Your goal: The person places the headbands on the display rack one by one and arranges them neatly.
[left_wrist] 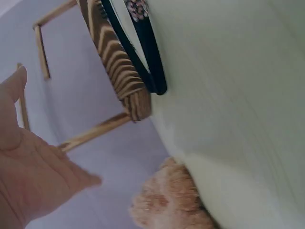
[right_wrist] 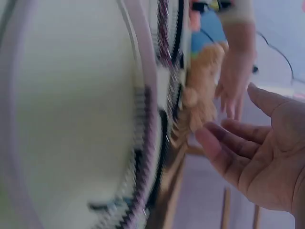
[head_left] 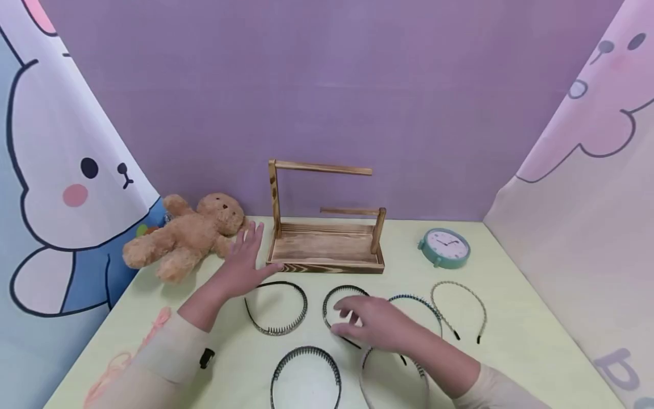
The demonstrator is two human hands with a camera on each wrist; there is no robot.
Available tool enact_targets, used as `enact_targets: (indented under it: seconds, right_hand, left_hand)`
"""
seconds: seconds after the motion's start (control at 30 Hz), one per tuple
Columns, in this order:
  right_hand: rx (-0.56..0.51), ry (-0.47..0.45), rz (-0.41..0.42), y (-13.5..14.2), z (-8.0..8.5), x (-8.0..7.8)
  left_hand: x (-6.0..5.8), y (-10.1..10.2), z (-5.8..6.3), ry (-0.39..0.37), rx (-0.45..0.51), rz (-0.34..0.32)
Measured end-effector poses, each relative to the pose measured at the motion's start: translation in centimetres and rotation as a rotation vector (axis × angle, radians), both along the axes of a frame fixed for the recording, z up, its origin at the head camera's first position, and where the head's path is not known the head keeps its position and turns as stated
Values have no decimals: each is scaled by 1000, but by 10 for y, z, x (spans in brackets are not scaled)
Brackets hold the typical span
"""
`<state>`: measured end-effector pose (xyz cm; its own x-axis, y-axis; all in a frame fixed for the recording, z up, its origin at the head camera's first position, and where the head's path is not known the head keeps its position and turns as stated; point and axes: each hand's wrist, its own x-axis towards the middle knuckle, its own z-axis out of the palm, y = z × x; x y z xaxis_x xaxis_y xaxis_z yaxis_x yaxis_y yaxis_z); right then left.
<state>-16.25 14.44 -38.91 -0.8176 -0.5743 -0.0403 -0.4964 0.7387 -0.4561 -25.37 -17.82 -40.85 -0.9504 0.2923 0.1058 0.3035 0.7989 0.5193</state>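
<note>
My left hand [head_left: 244, 272] is held with its fingers spread and straight, between the teddy bear and the front left corner of a wooden two-bar stand [head_left: 327, 268]. It holds nothing. A dark toothed headband [head_left: 305, 307] lies on the table just below it. My right hand [head_left: 378, 324] hovers with fingers bent loosely and thumb apart, nothing between them in the right wrist view. Under its fingertips lies another dark toothed headband [head_left: 325, 307], partly covered by the hand. The forearm hides parts of a blue-toned headband [head_left: 416, 298] and a pale lilac one [head_left: 361, 369].
A brown teddy bear [head_left: 196, 236] lies at the back left. At the back right is a round green clock [head_left: 445, 248], with a thin braided headband [head_left: 483, 309] in front of it. Nearest me is a black toothed headband [head_left: 306, 349]. Pink cord [head_left: 109, 369] lies by the left sleeve.
</note>
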Motion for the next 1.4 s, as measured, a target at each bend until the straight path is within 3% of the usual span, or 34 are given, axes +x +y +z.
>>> enact_targets:
  seconds: [0.17,0.27,0.4,0.57,0.7,0.9,1.0,1.17,1.4]
  right_hand:
    - [84,-102,73,-25,-13,6]
    - [183,-133,54,-37,-20,9]
    - [252,-157,40,-47,-31,11]
    - [218,-215,23,-51,-37,12]
    - [96,-319,31,-42,-29,6]
    - [-292,-653,117,-20,-4,-15]
    - [-406,-712,175,-10,10,-27]
    - [-503,-660,166,1,40,-48]
    - [-669,-481,41,1,69,-75]
  left_hand:
    - [-22,-7,-1,-187,141,-23]
    - [-33,-8,-3,-258,133,-18]
    - [-43,-9,-8,-304,99,-10]
    - [-50,-10,-13,-335,61,-17]
    - [-55,-9,-18,-379,58,-11]
    - [-62,-4,-21,-370,5,-1]
    - [-64,-3,-22,-365,-16,5]
    - [-65,1,-20,-341,-29,5]
    - [-65,5,-24,-346,-49,4]
